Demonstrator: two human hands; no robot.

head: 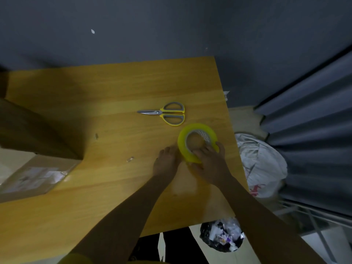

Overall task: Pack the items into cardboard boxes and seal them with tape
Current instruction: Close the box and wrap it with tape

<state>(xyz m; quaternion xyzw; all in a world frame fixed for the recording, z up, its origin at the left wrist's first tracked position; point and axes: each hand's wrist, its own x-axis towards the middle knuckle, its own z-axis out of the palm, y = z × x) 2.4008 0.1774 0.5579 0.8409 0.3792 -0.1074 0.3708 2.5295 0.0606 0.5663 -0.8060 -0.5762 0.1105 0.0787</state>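
Observation:
A yellow roll of tape (198, 128) lies flat on the wooden table (114, 103) near its right edge. My right hand (210, 162) grips the roll's near rim, fingers curled into the core and thumb outside. My left hand (167, 161) rests on the table just left of the roll, its fingers touching the roll's near-left side. A cardboard box (32, 128) stands at the left edge, dark and partly out of view. In front of it lies a flat cardboard parcel (34, 178) with a label under clear tape.
Yellow-and-grey scissors (165, 113) lie shut behind the tape roll, blades pointing left. Two small clear scraps (130, 159) lie mid-table. Off the right edge stand a white bag (261, 164) and a black rubbish bag (222, 237); a grey curtain (314, 130) hangs beyond.

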